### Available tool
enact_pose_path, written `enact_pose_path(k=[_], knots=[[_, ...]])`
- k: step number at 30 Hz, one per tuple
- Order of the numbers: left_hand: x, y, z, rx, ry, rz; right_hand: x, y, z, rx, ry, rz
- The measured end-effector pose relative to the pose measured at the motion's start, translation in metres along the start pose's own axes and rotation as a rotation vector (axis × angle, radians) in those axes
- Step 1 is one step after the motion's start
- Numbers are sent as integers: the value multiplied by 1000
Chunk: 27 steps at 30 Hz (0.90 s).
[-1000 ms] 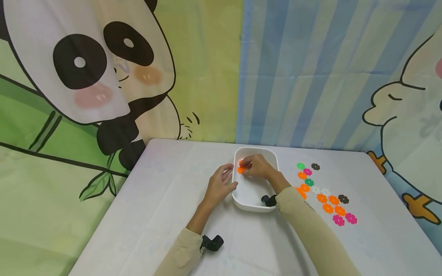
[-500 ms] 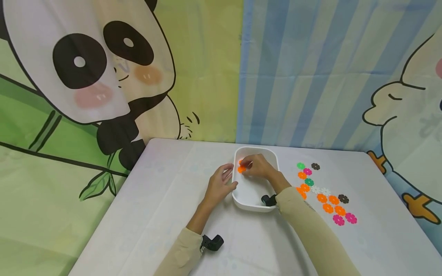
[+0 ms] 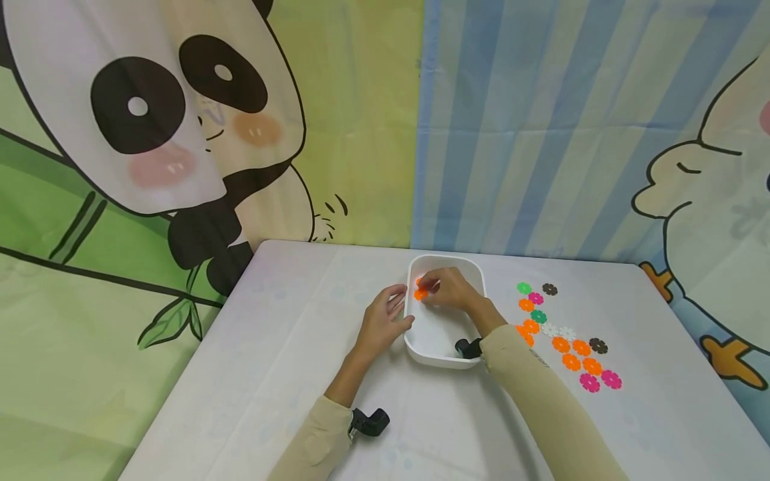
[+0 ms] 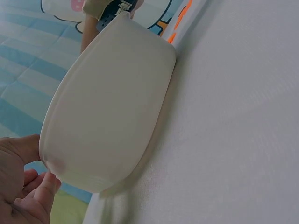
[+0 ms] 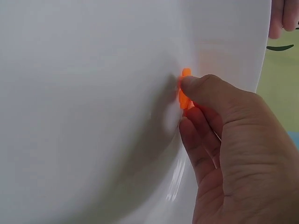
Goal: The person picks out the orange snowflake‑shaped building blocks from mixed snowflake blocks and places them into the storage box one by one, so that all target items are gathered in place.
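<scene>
A white plastic basin (image 3: 442,334) stands on the table. My left hand (image 3: 381,321) holds its left rim, thumb at the edge and fingers against the outer wall (image 4: 103,112). Inside the basin, my right hand (image 3: 450,290) pinches an orange interlocking snowflake disc (image 5: 185,95) between thumb and fingers near the left wall. From the head, orange pieces (image 3: 419,294) show beside the right fingertips; the fingers partly cover them, so whether they are joined cannot be told.
Right of the basin, several flat discs lie on the table: orange (image 3: 571,362), pink (image 3: 611,379), white (image 3: 567,333), green (image 3: 538,316) and dark brown (image 3: 598,346). A printed curtain (image 3: 361,133) hangs behind the table's far edge. Black wrist cameras (image 3: 370,422) stick out from both sleeves.
</scene>
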<state>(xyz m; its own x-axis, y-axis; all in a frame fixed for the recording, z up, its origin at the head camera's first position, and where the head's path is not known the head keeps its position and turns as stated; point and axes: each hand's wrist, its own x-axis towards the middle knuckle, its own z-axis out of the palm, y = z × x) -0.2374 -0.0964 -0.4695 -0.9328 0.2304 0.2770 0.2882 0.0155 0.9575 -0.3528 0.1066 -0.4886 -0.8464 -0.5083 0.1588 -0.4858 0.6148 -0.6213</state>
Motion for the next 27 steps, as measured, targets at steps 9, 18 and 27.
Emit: enact_pose_path(k=[9,18,27], knots=[[5,-25,6,23,45,1,3,-7,-14,126,88,-21],[5,-22,7,52,61,-9,-3,-23,-61,125,150,1],[3,-25,3,95,75,-36,-45,5,-115,73,205,68]])
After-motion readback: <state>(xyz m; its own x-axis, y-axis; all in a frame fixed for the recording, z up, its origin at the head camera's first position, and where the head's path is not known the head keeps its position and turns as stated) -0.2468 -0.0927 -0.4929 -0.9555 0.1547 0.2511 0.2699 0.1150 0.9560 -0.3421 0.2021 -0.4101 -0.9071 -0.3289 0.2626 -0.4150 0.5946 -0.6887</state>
